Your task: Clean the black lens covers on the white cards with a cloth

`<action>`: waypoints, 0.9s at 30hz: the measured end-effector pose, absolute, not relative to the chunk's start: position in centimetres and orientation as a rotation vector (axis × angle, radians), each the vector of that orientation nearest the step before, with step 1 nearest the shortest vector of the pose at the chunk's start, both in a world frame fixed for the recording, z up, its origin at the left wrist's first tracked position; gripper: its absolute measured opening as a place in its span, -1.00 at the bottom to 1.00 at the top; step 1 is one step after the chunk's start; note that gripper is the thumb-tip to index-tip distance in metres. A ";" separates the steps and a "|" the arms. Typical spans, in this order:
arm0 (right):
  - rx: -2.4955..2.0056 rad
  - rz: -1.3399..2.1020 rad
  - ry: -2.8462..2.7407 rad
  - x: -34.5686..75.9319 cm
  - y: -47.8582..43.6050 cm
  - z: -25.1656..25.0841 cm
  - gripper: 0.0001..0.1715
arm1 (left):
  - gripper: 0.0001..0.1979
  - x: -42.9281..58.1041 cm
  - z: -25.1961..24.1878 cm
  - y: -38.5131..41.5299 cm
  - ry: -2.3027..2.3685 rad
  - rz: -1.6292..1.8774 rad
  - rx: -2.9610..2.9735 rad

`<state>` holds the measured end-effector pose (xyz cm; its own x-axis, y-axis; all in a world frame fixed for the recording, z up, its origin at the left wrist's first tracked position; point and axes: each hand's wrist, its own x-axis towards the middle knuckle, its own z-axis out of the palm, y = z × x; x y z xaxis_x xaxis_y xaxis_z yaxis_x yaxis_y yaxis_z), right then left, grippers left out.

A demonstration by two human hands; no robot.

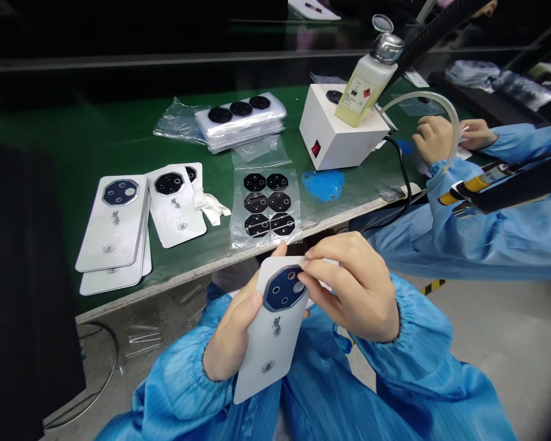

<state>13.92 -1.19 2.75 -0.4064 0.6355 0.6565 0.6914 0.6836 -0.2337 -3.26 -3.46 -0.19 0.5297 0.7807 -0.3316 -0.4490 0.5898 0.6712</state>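
My left hand [234, 324] grips a white phone back cover [269, 349] by its left edge, thumb in front. The cover is tilted over my lap and bears dark lettering, a round mark and a blue octagonal camera patch [275, 297] with ringed holes. Closed in a pinch, my right hand [351, 288] has its fingertips at the patch's upper right edge; what lies between them is hidden. A bit of white shows behind these fingers. Ahead on the bench is a clear sheet [269, 211] with black octagonal stickers in two columns.
Stacked phone back covers [94, 236] lie at left, beside a crumpled white wipe [212, 206]. Bagged sticker sheets [243, 122] sit behind. A white box [333, 144] carries a pump bottle [365, 89]. At right are a co-worker's hands [434, 141] and a tube.
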 end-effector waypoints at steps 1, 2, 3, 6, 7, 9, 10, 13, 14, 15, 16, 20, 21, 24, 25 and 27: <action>-1.010 -0.077 -2.130 13.9 -1.2 2.9 -0.90 | -0.37 -3.3 -0.2 -3.5 0.649 0.787 0.579; -1.008 -0.060 -2.129 13.8 -1.2 3.0 -0.91 | -0.41 -3.4 -0.3 -3.5 0.627 0.795 0.611; -1.007 -0.045 -2.138 13.8 -1.2 3.2 -0.92 | -0.46 -3.5 -0.3 -3.6 0.600 0.804 0.648; -1.005 -0.013 -2.167 13.7 -1.2 3.5 -0.93 | -0.59 -3.8 -0.4 -3.5 0.527 0.831 0.746; -0.995 -0.016 -2.171 13.7 -1.2 3.5 -0.93 | -0.62 -3.8 -0.3 -3.5 0.513 0.841 0.773; -0.969 -0.053 -2.174 13.7 -1.2 3.5 -0.92 | -0.64 -3.9 -0.2 -3.4 0.499 0.852 0.825; -0.955 -0.082 -2.180 13.7 -1.3 3.4 -0.91 | -0.64 -3.9 -0.1 -3.4 0.505 0.854 0.847; -0.927 -0.222 -2.224 13.7 -1.3 3.3 -0.92 | -0.63 -3.9 -0.1 -3.4 0.529 0.857 0.857; -0.920 -0.277 -2.236 13.7 -1.3 3.3 -0.92 | -0.63 -3.9 -0.1 -3.4 0.535 0.856 0.848; -0.910 -0.329 -2.242 13.7 -1.2 3.2 -0.92 | -0.63 -3.9 -0.1 -3.4 0.534 0.851 0.833; -0.896 -0.373 -2.242 13.6 -1.2 3.2 -0.92 | -0.63 -3.9 -0.2 -3.3 0.527 0.847 0.813; -0.822 -0.450 -2.246 13.6 -1.0 3.0 -0.90 | -0.62 -3.6 -0.4 -3.5 0.503 0.853 0.689; -0.807 -0.459 -2.245 13.6 -0.9 2.9 -0.90 | -0.61 -3.5 -0.4 -3.6 0.506 0.857 0.661; -0.777 -0.466 -2.238 13.6 -0.9 2.7 -0.90 | -0.59 -3.3 -0.6 -3.8 0.509 0.856 0.606; -0.771 -0.459 -2.238 13.5 -0.9 2.7 -0.91 | -0.59 -3.3 -0.7 -3.8 0.503 0.853 0.589; -0.764 -0.429 -2.248 13.4 -1.0 2.6 -0.91 | -0.58 -3.3 -0.7 -3.7 0.527 0.872 0.556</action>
